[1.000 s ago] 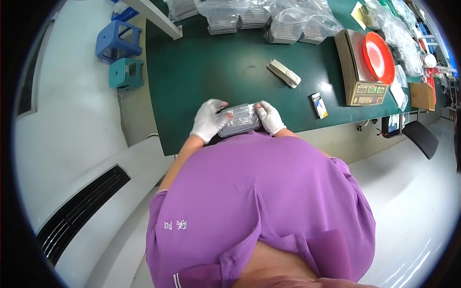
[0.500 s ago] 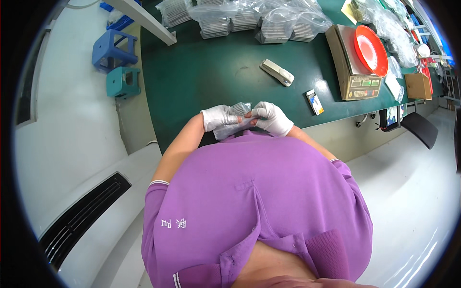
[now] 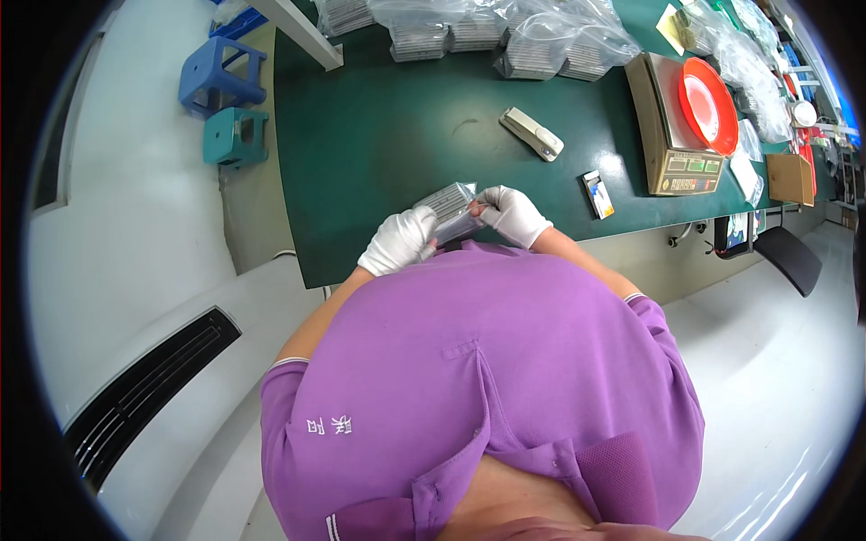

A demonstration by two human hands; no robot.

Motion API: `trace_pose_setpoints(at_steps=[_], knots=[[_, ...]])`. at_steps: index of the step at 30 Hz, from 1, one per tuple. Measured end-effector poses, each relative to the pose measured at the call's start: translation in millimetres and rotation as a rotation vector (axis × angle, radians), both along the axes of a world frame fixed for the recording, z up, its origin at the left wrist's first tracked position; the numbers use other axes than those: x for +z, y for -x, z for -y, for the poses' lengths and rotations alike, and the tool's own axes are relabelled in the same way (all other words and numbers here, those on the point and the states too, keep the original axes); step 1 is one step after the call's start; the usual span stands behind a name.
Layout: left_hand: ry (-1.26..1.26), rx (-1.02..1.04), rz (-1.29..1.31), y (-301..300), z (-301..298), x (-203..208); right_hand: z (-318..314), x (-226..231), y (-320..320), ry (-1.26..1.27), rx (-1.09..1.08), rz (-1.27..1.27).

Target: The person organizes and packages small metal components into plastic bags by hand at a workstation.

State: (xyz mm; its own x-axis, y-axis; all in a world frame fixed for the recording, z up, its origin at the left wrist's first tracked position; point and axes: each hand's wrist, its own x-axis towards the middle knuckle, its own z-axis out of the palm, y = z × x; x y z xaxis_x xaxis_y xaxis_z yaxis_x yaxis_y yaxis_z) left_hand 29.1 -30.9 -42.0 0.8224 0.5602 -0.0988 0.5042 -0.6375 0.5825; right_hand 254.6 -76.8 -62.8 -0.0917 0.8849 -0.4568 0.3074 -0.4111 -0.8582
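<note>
Close to my body, at the near edge of the green table, I hold a clear plastic bag of thin grey metal strips. My left hand, in a white glove with bare fingertips, is closed round the bag's left side. My right hand, gloved the same way, pinches the bag's right end between thumb and fingers. Beyond them a cream stapler lies on the table. To the right of my right hand is a small white, blue and yellow box.
Several bags of stacked grey strips line the far side of the green table. At the right stands a weighing scale with a red plastic tray on it. A metal post rises at the far left; plastic stools stand beyond the table's left edge.
My left hand has moved down and left and turned on the bag. More of the grey strips show now. My right hand keeps its pinch at the bag's right end.
</note>
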Motion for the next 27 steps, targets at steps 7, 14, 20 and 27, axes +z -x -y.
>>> trace_pose_setpoints(at_steps=[7, 14, 20, 27], knots=[[0.367, 0.171, -0.116, 8, -1, 9, -16, 13, -25, -0.109, 0.233, 0.155], [0.756, 0.366, 0.075, 2, -19, -4, -13, -1, -32, -0.043, 0.216, 0.066], [0.749, 0.247, -0.148, -36, -29, 1, -23, 2, -38, -0.107, 0.288, 0.142], [0.681, 0.208, -0.194, -48, -31, -1, -34, 4, -41, -0.167, 0.316, 0.17]])
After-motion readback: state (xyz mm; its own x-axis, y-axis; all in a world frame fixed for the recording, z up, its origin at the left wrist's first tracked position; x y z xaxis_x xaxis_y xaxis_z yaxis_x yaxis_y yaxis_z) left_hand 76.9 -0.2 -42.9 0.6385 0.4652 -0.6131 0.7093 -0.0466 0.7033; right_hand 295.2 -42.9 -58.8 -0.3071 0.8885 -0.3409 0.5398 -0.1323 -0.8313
